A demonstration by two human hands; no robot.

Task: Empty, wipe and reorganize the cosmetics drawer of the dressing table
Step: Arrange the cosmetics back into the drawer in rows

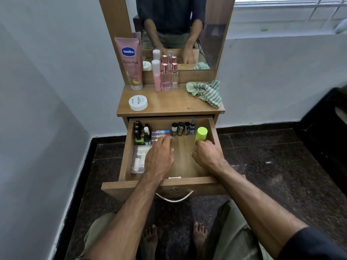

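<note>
The wooden drawer [213, 128] is pulled out below the tabletop. Inside, several nail polish bottles [139, 135] stand at the back left and more small bottles [181, 128] stand along the back wall. A small blue, white and red box [159, 133] lies between them. A clear tray [138, 160] of pale items sits on the left. My left hand [159, 158] lies flat in the drawer, fingertips touching the small box. My right hand [208, 154] grips the base of an upright lime-green bottle [201, 135] at the back right.
On the tabletop [169, 104] stand a pink Vaseline tube [129, 62], a pink pump bottle [156, 76], two glass perfume bottles [170, 76], a white round jar [138, 102] and a green striped cloth [206, 91]. A mirror [180, 30] rises behind. A dark chair [328, 132] stands to the right.
</note>
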